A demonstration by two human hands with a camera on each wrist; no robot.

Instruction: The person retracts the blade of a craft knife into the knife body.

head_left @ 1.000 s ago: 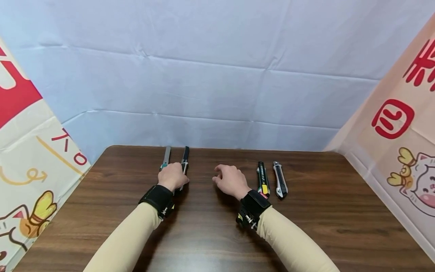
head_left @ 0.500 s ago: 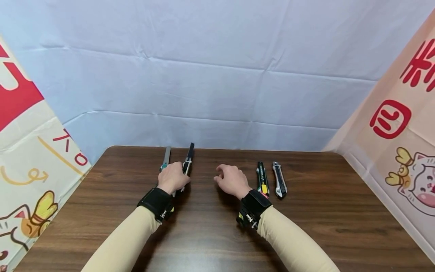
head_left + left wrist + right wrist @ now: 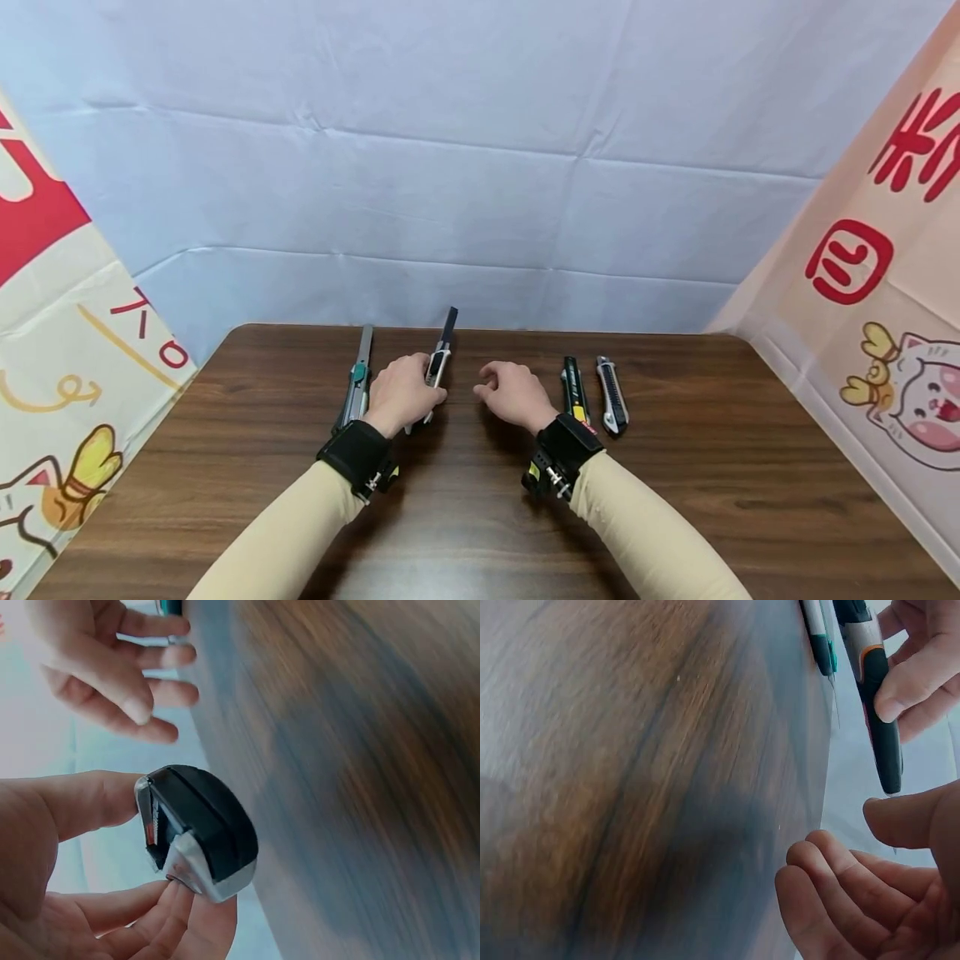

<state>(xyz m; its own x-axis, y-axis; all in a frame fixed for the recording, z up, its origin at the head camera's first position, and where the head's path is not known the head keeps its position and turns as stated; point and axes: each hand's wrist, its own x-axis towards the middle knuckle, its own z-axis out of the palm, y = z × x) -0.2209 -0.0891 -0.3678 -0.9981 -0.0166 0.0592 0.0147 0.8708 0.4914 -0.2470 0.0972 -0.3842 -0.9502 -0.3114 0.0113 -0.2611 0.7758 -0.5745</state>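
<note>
My left hand [image 3: 403, 390] grips a black-and-silver utility knife [image 3: 438, 363] between thumb and fingers, its dark blade pointing away and slightly right. The left wrist view shows the butt end of this utility knife [image 3: 217, 832] close up, with the thumb on one side and fingers on the other. My right hand [image 3: 516, 395] hovers over the table to the right, fingers loosely bent and holding nothing. In the right wrist view its thumb and fingertips are apart, just beyond the utility knife's end. A grey utility knife with a teal slider [image 3: 359, 373] lies left of my left hand.
On the right lie two more utility knives, one dark green and yellow [image 3: 573, 388], the other silver and black [image 3: 613, 395]. They rest on a brown wooden table [image 3: 675, 500]. A pale cloth [image 3: 480, 167] hangs behind its far edge, with printed banners on both sides.
My left hand has lifted its utility knife and carried it rightward, tilting the blade to the right. The teal-slider utility knife is now uncovered. My right hand has barely moved.
</note>
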